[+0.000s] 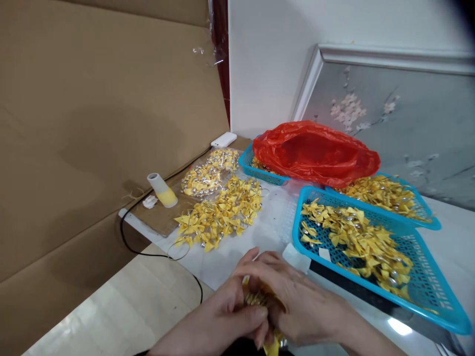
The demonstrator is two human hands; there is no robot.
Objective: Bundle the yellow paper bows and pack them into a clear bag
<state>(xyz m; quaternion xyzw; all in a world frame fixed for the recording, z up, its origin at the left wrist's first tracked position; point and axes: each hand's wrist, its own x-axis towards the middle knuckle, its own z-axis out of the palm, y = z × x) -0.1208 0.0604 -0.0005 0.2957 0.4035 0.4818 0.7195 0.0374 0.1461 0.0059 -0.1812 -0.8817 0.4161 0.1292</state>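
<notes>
Both hands meet at the table's front edge, around a bundle of yellow ribbon ornaments (272, 345) with gold-coloured ties. My left hand (237, 309) is closed on the bundle, its thumb lying across the gold strands. From the other side my right hand (300, 299) curls over the top, fingers wrapped round the same bundle. Most of the bundle is hidden by the fingers. Just beyond lies a loose pile of similar yellow ornaments (222, 212) with silvery beads. To the right, a blue plastic basket (430, 267) holds many more of them.
A red plastic bag (315, 153) lies over a smaller blue basket (260, 174). Another blue tray (426, 207) of ornaments stands behind. Bagged ornaments (202, 180), a paper cone (162, 190), a white power bank-like box (223, 140) and a black cable (124, 237) are at left, beside cardboard (92, 123).
</notes>
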